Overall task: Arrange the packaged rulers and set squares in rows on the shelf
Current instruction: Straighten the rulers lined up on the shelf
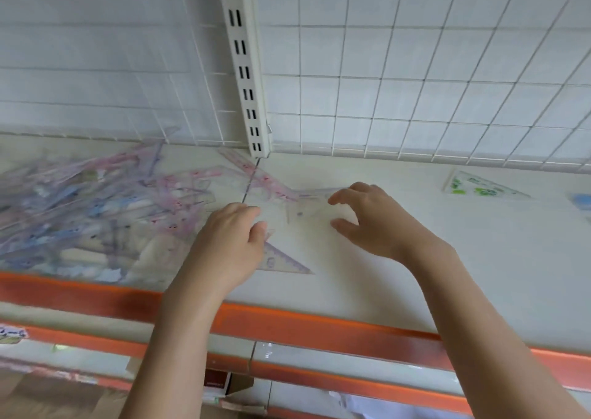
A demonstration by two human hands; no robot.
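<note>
I see both hands over the white shelf. Left hand lies flat on a clear set square, grip not closed. Right hand hovers, fingers spread, holding nothing. Jumbled packaged rulers lie left.

- We count two hands over the shelf: the left hand and the right hand.
- We see one jumbled pile of packaged rulers and set squares at the left, too blurred and tangled to count.
- We count one purple-edged set square by the left hand.
- We count one green-printed set square lying apart at the right.
- We see one slotted upright.
</note>
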